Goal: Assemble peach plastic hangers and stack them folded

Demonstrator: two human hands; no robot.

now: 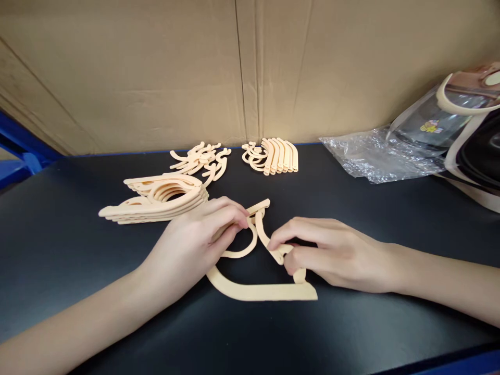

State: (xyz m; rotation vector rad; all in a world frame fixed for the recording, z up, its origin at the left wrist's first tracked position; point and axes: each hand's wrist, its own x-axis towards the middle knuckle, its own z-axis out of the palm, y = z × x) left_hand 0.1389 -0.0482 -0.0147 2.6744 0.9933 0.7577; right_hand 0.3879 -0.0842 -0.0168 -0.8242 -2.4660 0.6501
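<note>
In front of me on the black table lies a beige plastic frame (258,291) with a long bent bar and a ring-like curve, like part of a folding hanger. My left hand (201,239) is closed, thumb and fingers pinching the frame's upper side near the ring. Between thumb and fingers, my right hand (336,255) grips a slim curved beige arm piece (263,229). The arm's far end meets the frame's upper bar, but whether the two are joined cannot be made out. My right fingers hide part of the frame's right side.
A stack of similar beige frames (156,208) sits beyond my left hand. Behind lie a loose pile of hook-shaped pieces (199,159) and a row of curved arms (280,156). Clear plastic bags (383,156) and a black-and-beige item (478,151) are at right. Cardboard (156,67) stands behind.
</note>
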